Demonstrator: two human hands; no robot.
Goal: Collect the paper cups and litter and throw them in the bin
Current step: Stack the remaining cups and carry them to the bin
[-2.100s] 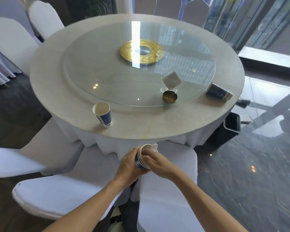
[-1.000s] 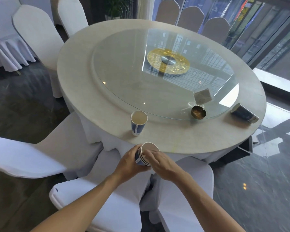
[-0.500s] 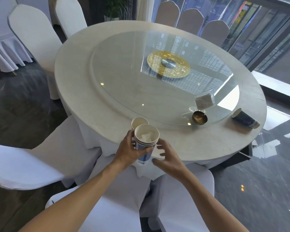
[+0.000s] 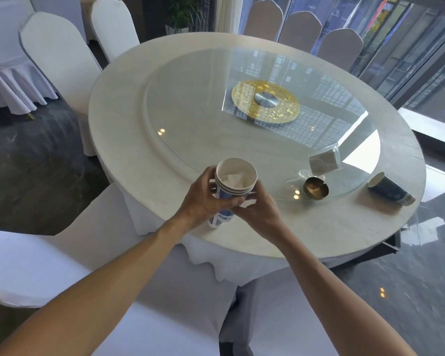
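Note:
My left hand (image 4: 203, 199) grips a stack of blue-and-white paper cups (image 4: 235, 179) with a crumpled white tissue (image 4: 233, 179) inside the top one. My right hand (image 4: 261, 210) closes on the stack's right side. The stack's lowest cup (image 4: 220, 218) is at the near edge of the round table (image 4: 118, 116); the hands hide whether it rests there. Another blue paper cup (image 4: 391, 190) lies on its side near the table's right edge, well away from both hands.
A glass turntable (image 4: 190, 104) with a gold centre disc (image 4: 266, 101) covers the table's middle. On it stand a gold ashtray (image 4: 315, 188) and a clear napkin holder (image 4: 324, 160). White-covered chairs (image 4: 59, 55) ring the table. A dark bin's edge (image 4: 393, 244) shows under the table's right side.
The stack has gone from below the table edge up over the upright cup that stood there, which is now hidden under it. My right hand has closed back onto the stack.

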